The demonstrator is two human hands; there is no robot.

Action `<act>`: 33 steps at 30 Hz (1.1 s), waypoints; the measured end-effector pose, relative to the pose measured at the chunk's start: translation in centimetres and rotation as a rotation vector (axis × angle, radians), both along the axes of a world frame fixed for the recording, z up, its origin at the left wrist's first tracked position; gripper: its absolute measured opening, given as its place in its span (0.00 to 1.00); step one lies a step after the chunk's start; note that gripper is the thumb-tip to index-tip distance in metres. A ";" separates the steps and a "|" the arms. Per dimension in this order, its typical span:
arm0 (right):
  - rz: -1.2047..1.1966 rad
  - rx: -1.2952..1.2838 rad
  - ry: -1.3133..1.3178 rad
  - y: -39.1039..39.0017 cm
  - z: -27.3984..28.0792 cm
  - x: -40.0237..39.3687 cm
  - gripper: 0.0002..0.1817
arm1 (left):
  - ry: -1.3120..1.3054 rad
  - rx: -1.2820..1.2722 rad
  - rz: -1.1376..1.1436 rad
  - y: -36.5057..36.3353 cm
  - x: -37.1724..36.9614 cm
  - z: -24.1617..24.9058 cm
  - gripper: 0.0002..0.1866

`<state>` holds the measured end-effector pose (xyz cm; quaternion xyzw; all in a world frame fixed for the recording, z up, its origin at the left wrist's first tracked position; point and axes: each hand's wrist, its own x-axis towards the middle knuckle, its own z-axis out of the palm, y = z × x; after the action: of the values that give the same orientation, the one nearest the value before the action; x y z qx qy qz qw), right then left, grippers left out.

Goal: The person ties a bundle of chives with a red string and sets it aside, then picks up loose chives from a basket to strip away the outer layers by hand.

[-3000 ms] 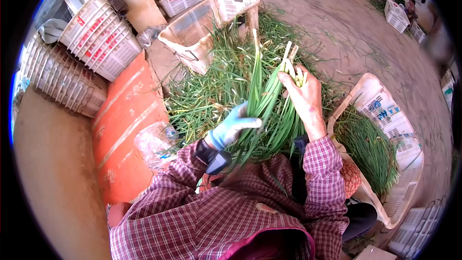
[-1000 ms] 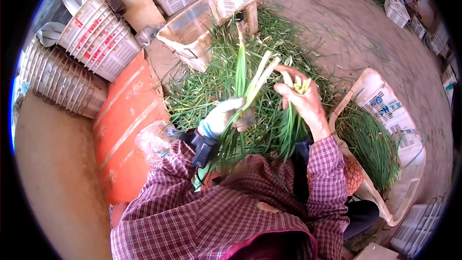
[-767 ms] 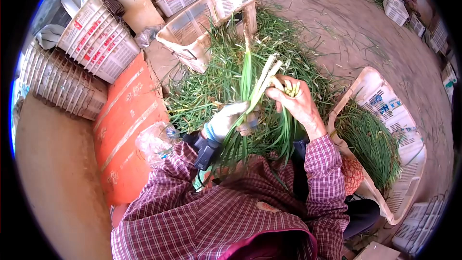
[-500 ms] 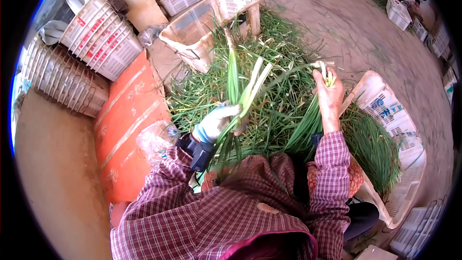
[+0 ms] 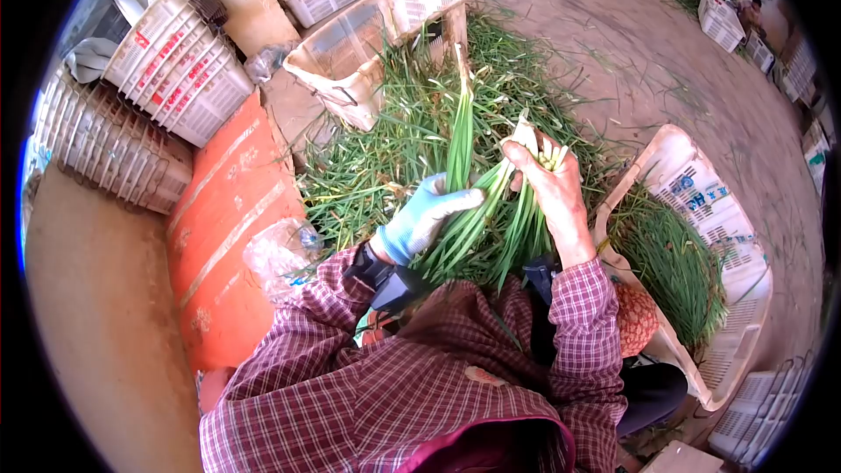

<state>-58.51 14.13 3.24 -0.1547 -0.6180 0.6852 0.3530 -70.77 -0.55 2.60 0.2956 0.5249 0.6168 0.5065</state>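
My left hand (image 5: 425, 219), in a pale blue and white glove, is closed around an upright clump of garlic chives (image 5: 461, 127). The clump's brownish root end points away from me. Beside it, my bare right hand (image 5: 556, 188) grips a thicker bunch of garlic chives (image 5: 524, 215) near its pale ends, with the green leaves hanging toward my lap. Both hands are close together, and the leaves between them overlap. Beneath and beyond the hands lies a wide heap of loose green leaves (image 5: 350, 175).
On my right a white crate (image 5: 740, 254) holds laid-out greens (image 5: 670, 263). Another whitish crate (image 5: 328, 57) stands behind the heap. Stacked baskets (image 5: 188, 70) and an orange-red sheet (image 5: 232, 236) are at left, with a clear plastic bag (image 5: 280, 254). A person (image 5: 751, 13) sits far right.
My right hand has moved left and inward with its bunch, beside my left hand. The pale-ended stalks that stood in my left hand are now at my right hand; my left keeps the root-ended clump.
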 end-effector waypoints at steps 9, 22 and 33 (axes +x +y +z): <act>0.014 0.136 -0.072 0.5 -1.2 0.9 0.18 | 0.178 0.049 0.029 1.7 -0.4 -0.1 0.15; 0.191 0.202 -0.304 0.2 -1.2 2.3 0.20 | 0.147 0.131 0.054 1.2 -2.0 1.6 0.12; 0.148 0.080 -0.148 0.3 -0.6 2.8 0.20 | 0.390 -0.014 -0.150 1.7 -1.5 2.5 0.17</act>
<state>-55.75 14.41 2.61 -0.1447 -0.6788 0.6710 0.2608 -72.26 1.12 5.06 0.4440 0.5939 0.5050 0.4418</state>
